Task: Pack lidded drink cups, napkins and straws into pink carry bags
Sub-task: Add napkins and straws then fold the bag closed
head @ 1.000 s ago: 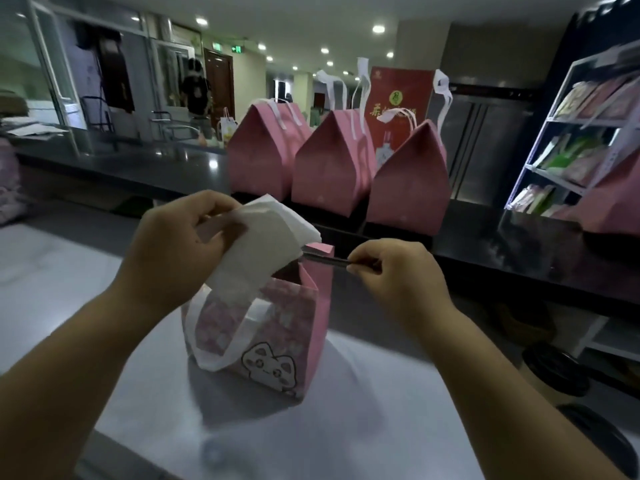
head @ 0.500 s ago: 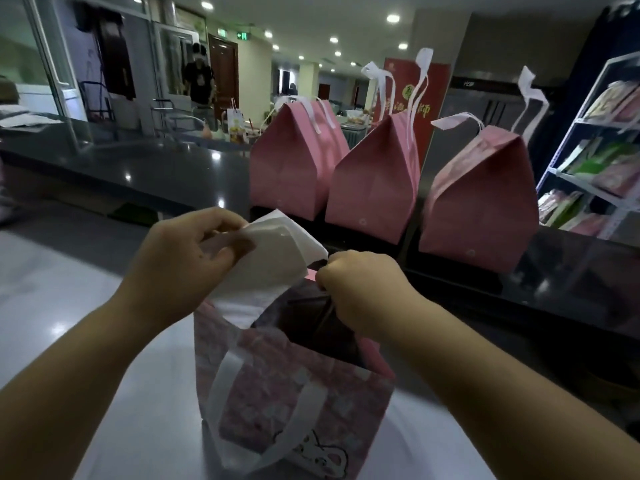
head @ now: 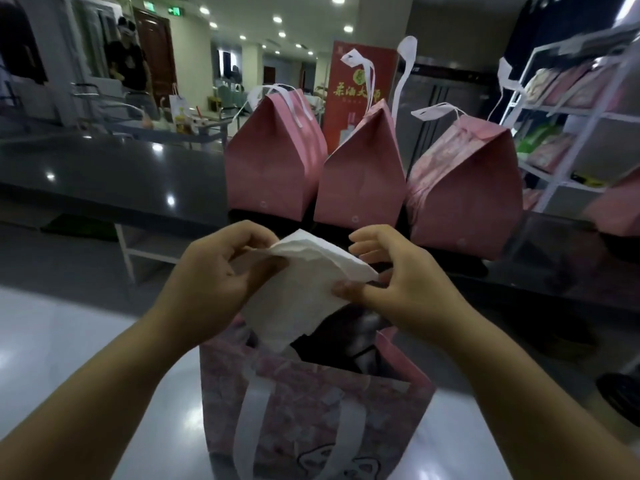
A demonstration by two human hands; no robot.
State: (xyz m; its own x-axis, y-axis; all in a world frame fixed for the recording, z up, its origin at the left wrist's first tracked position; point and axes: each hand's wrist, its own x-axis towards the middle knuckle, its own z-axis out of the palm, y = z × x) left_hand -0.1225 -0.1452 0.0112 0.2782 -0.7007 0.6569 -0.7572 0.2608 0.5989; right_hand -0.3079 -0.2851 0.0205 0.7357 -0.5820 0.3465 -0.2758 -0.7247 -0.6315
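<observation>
The step in hand is the napkin: a white napkin is held just above the mouth of the open pink bag, which stands on the pale near surface; its lower edge hangs at the bag's near-left rim and seems just to dip inside. The left hand has its grip closed round the napkin's upper left edge, fingers curled over it; the right hand pinches the right corner between thumb and forefinger, the other fingers loose and spread. Inside the bag a dark rounded shape shows, by my reckoning the lid of a drink cup already placed; no straw is visible, though the inside is dim and mostly hidden. The bag's white handle droops down its near face.

The next move, as I judge it, calls for lowering the napkin into the gap beside the cup, on the near left, then letting both grips go; paper this soft may crumple or catch on the rim, so it wants guiding in, not dropping. After that the top would need folding shut, like the three closed pink bags lined up on the dark far surface; a shelf rack stands far right.
</observation>
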